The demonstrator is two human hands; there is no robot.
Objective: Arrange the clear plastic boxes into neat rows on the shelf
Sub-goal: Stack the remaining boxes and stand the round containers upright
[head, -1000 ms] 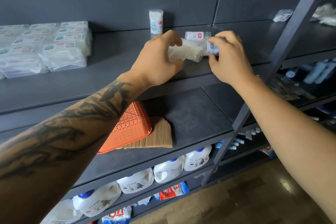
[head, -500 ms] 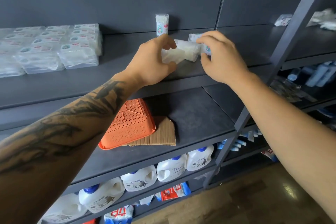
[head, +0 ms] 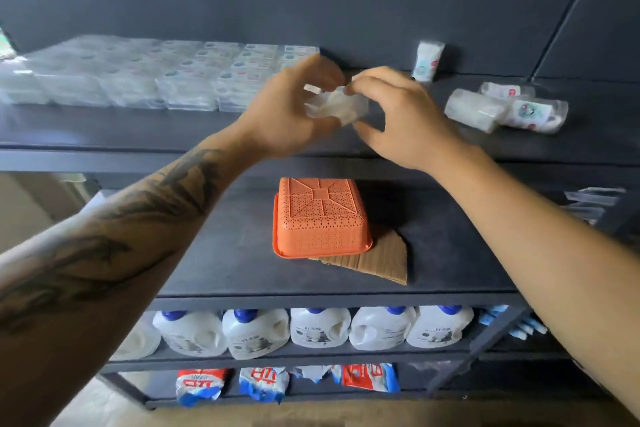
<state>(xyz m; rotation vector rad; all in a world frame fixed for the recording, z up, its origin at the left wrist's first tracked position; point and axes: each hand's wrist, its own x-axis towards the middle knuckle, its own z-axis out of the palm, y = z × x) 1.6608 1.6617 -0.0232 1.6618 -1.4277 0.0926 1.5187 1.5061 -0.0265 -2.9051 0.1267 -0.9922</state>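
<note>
Both hands hold one clear plastic box [head: 337,107] in the air above the front of the dark upper shelf [head: 138,135]. My left hand [head: 287,114] cups it from the left with curled fingers, and my right hand [head: 398,114] pinches its right end. Rows of clear plastic boxes [head: 166,80] fill the shelf's left part. To the right, three more clear boxes [head: 505,109] lie on their sides, and a single box [head: 426,61] stands upright against the back wall.
An upturned orange basket [head: 320,218] rests on a piece of cardboard [head: 377,262] on the shelf below. White jugs [head: 318,329] line the shelf under that, with packets [head: 263,385] at the bottom. A slanted post [head: 568,7] rises at the right.
Both hands lifted a clear box from the group lying at the right and carried it left, toward the rows. The view shifted left and now faces the shelf squarely.
</note>
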